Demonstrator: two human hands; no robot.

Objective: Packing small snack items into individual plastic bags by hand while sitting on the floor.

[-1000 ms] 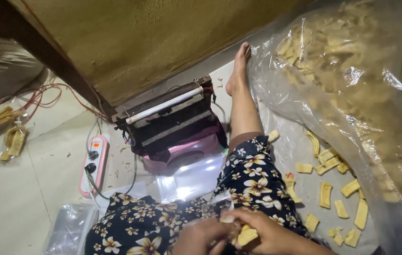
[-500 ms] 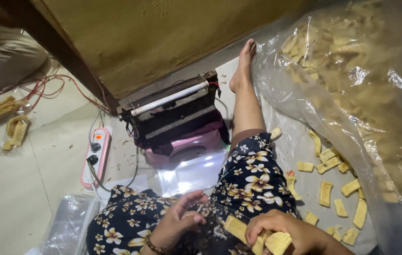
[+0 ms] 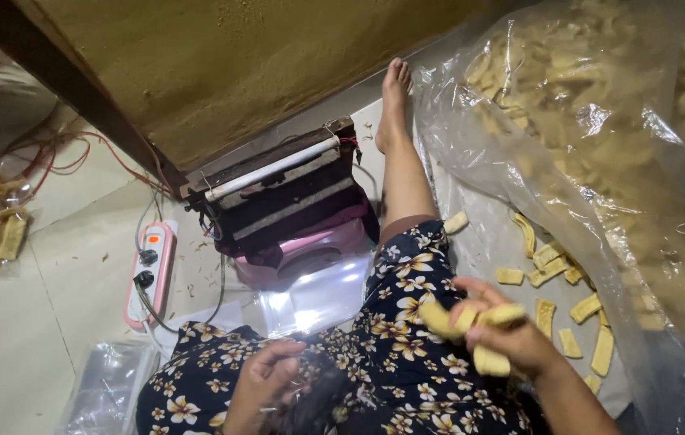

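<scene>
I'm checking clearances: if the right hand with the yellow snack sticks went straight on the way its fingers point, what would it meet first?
Probably the floral-clothed leg, since the right hand points leftward above it; depth is unclear.

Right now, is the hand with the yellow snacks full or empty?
Full. The right hand is closed around several yellow snack pieces, which stick out past the fingers above the flowered dress.

- Dress [image 3: 407, 354] — dark navy, printed with white and yellow flowers, covering lap and knees.
- Arms bare, no sleeves in view.
- Foot [image 3: 395, 101] bare.
- Left wrist possibly ringed by a bangle — too blurred to tell.
</scene>
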